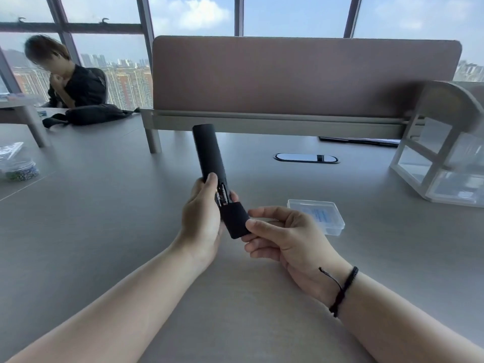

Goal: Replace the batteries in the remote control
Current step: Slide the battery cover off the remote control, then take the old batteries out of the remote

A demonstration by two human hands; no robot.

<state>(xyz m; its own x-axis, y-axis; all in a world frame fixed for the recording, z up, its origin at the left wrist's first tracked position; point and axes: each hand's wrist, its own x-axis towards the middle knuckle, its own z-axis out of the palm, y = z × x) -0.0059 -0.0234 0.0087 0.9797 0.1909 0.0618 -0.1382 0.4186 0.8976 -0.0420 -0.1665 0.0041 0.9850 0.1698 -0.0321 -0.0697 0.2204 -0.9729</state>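
- I see the remote (208, 153): a slim black bar, back side up, held above the table, its far end pointing away and tilted a little left.
- Its cover (235, 221), a short black panel, sits slid partway off the near end, so the battery bay lies open between cover and body.
- The batteries (222, 193) show in that bay, side by side; their details are too small to tell.

Left hand (201, 218): grips black remote control (208, 153), held above grey table (104, 231).
Right hand (282, 237): pinches battery cover (235, 220), partly slid off.
Compartment: batteries (222, 193) visible.
Table, right: clear plastic box (318, 216).
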